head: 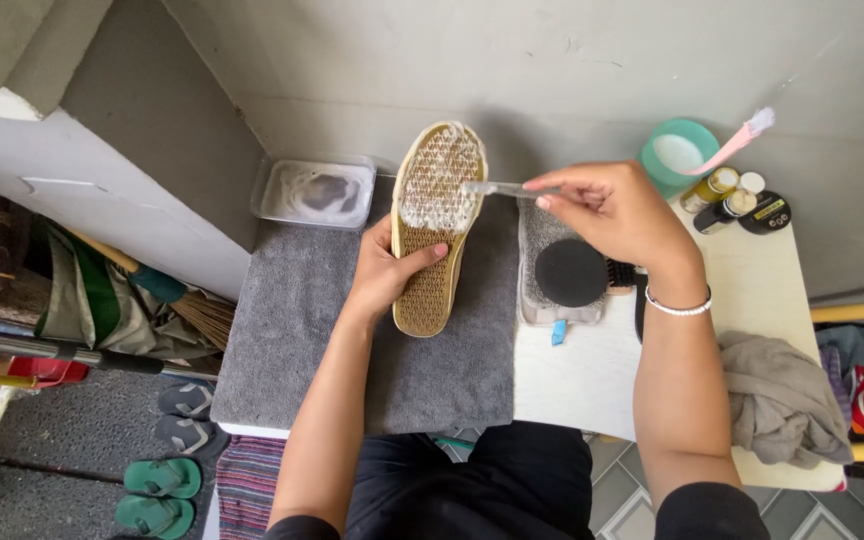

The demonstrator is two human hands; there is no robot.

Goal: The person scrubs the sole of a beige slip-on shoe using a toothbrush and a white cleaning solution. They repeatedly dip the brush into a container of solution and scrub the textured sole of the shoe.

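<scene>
While the left hand [389,272] grips the upturned shoe [436,228] by its near half, pressing it onto the grey towel [302,340], the right hand [612,212] pinches a clear-handled toothbrush [497,188] whose bristles touch the foamy far part of the sole. Far left of the shoe sits a plastic tray [316,192] of soapy water.
</scene>
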